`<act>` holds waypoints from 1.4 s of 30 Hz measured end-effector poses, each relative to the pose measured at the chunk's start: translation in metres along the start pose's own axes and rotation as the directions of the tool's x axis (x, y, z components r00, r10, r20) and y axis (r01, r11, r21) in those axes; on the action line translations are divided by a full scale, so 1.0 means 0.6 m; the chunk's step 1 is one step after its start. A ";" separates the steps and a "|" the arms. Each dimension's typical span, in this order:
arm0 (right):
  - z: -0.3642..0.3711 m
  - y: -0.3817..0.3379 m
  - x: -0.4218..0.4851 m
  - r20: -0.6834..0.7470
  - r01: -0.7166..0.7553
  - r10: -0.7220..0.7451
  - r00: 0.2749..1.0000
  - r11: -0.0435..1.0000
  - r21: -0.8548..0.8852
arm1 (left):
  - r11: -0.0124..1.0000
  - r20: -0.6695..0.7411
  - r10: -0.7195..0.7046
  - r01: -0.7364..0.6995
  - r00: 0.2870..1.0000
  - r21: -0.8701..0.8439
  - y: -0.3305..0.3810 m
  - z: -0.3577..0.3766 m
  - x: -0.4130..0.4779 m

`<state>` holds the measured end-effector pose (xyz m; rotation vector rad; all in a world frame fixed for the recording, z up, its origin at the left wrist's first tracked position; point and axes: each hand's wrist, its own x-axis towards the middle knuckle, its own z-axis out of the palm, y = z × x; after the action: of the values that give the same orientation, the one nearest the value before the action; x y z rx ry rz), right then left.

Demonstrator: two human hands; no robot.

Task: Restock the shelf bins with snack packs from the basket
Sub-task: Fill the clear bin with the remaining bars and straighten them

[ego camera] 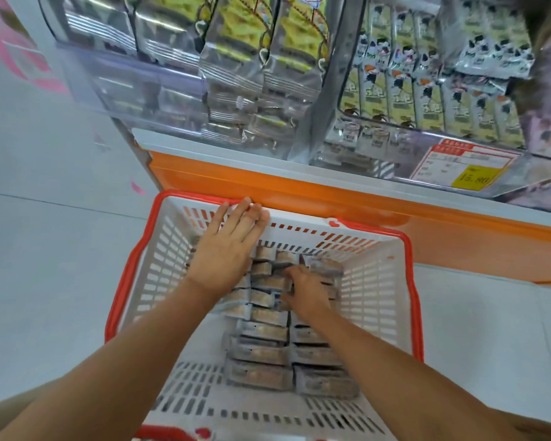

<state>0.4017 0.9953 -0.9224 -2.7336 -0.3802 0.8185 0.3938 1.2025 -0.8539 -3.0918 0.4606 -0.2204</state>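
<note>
One basket (374, 300): left hand (226, 259) spread flat; right hand (306, 295) among snack packs (259, 374), grip unclear.

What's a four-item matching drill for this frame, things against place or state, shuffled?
Things:
1. left hand
2. right hand
3. price tag
4. basket

Place or state:
A. on the clear bin front, at right
B. fingers straight, on the basket's far wall
C. white walls, red rim
D. down among the snack packs

Pairs: 1-B, 2-D, 3-A, 4-C
</note>
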 end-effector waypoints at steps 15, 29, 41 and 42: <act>-0.072 0.024 -0.041 -0.141 0.071 -0.027 0.990 0.947 0.314 | 0.995 0.088 -0.087 0.092 0.992 -0.050 0.017 -0.033 0.006; -0.272 -0.008 -0.188 -0.482 0.415 0.014 0.876 0.487 0.769 | 0.477 0.288 0.022 0.243 0.957 -0.845 0.120 -0.178 0.038; -0.296 -0.032 -0.277 -0.560 0.534 -0.166 0.812 0.598 0.597 | 0.135 0.263 -0.038 0.266 0.964 -0.955 0.146 -0.288 0.025; -0.303 -0.036 -0.283 -0.583 0.552 -0.166 0.795 0.598 0.581 | 0.144 0.244 -0.055 0.250 0.968 -0.958 0.149 -0.295 0.026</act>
<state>0.3637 0.9294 -0.6846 -1.8705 -0.3871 0.0899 0.3577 1.1146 -0.6790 -4.4443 0.3251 0.6739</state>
